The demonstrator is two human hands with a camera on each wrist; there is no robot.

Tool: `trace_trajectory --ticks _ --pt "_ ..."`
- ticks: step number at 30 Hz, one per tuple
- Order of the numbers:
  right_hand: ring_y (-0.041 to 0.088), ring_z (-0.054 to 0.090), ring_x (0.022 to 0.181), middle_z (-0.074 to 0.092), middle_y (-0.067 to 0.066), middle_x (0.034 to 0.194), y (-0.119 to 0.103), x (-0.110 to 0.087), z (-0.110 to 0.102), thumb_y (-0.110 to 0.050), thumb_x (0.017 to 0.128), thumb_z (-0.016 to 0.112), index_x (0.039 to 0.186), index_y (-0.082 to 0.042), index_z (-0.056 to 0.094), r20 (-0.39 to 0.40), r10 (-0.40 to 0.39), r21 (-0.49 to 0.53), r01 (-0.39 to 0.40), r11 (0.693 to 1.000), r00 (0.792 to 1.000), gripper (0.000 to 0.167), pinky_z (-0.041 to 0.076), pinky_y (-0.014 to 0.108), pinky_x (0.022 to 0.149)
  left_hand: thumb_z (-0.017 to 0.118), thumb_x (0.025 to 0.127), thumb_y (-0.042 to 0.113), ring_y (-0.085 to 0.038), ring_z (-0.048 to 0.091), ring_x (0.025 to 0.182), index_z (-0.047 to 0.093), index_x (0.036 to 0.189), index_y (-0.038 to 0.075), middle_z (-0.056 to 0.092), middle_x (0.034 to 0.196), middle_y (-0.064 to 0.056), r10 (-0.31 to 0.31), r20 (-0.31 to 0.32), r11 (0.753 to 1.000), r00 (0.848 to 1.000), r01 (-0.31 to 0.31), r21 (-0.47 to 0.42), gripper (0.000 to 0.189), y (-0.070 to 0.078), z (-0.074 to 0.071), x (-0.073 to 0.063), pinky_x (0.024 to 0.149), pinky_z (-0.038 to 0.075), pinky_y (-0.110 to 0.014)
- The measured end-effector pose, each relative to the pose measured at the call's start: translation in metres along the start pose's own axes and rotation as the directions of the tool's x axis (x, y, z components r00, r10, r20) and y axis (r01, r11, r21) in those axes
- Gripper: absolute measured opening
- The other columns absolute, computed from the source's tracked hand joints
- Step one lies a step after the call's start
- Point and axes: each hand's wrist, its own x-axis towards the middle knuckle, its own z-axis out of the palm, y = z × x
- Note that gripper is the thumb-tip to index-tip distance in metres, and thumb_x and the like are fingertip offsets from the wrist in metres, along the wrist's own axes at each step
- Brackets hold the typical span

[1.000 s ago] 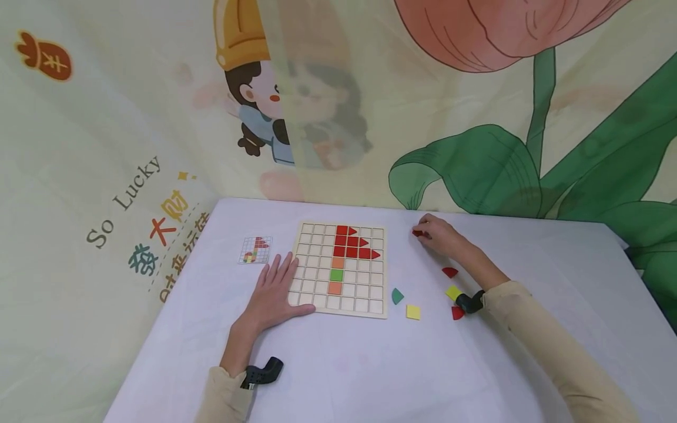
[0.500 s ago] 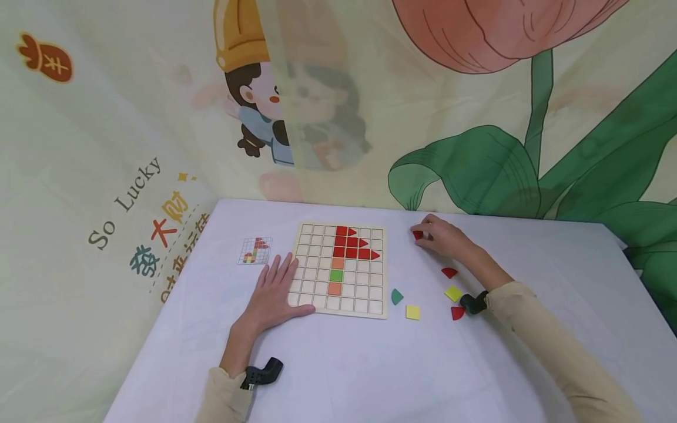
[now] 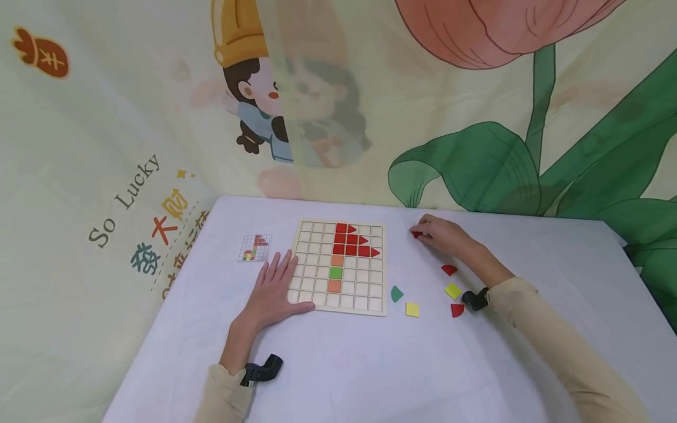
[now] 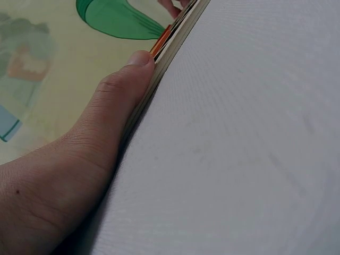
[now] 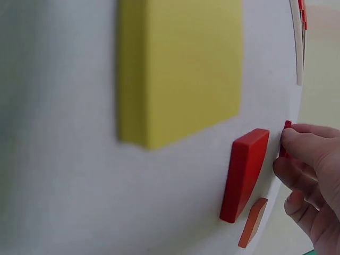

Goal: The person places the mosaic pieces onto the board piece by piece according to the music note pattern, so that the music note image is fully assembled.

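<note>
My left hand [image 3: 270, 296] lies flat with fingers spread along the left edge of a wooden grid board [image 3: 359, 294]; in the left wrist view its thumb [image 4: 125, 87] rests on the board's edge. Red, orange and green pieces fill some cells, among them a green square [image 3: 335, 272]. To the right of the board's far end, my right hand [image 3: 441, 235] pinches a small red piece [image 3: 416, 234] between thumb and fingers, close over the table. Its full shape is hidden by the fingers. A red quarter-circle [image 5: 245, 172] and an orange piece [image 5: 253, 223] lie near that hand.
A small pattern card [image 3: 255, 248] lies left of the board. To the board's right are a green quarter-circle [image 3: 396, 294], a yellow square [image 3: 412, 309], another yellow square [image 3: 452, 291] and a red quarter-circle [image 3: 457, 310]. A printed cloth [image 3: 359, 182] hangs behind the table.
The red piece tilts in my right fingers, showing more of its face half a second ago than now. My right wrist has shifted slightly right, uncovering the yellow square. My left hand stays put.
</note>
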Motion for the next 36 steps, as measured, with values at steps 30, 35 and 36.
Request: trace_trajectory --ticks 30,35,36 --pt "0.006 0.049 0.059 0.062 0.001 0.100 -0.096 -0.028 0.017 -0.017 0.085 0.075 0.116 -0.021 0.073 -0.081 -0.484 -0.097 0.476 0.874 0.871 0.031 0.040 0.012 0.053 0.066 0.073 0.069 -0.034 0.003 0.153 0.016 0.156 0.011 0.010 0.165 -0.008 0.004 -0.012 1.000 1.000 -0.004 -0.013 0.113 0.002 -0.003 -0.001 0.122 0.007 -0.056" --pt "0.006 0.050 0.054 0.062 -0.002 0.100 -0.140 -0.036 0.034 -0.020 0.087 0.072 0.113 -0.026 0.070 -0.029 -0.611 -0.174 0.598 0.783 0.791 0.026 0.041 0.011 0.050 0.065 0.073 0.070 -0.033 0.002 0.153 0.015 0.157 0.012 0.009 0.166 -0.007 -0.002 -0.008 1.000 1.000 0.002 0.001 0.113 0.001 -0.001 0.000 0.123 0.006 -0.055" --pt "0.006 0.049 0.054 0.062 -0.002 0.100 -0.146 -0.036 0.036 -0.020 0.088 0.072 0.112 -0.026 0.070 -0.027 -0.621 -0.186 0.607 0.773 0.783 0.025 0.040 0.012 0.049 0.065 0.073 0.071 -0.033 0.002 0.153 0.015 0.157 0.012 0.009 0.166 -0.007 -0.003 -0.008 1.000 1.000 0.003 0.005 0.113 0.001 -0.001 0.000 0.123 0.006 -0.055"
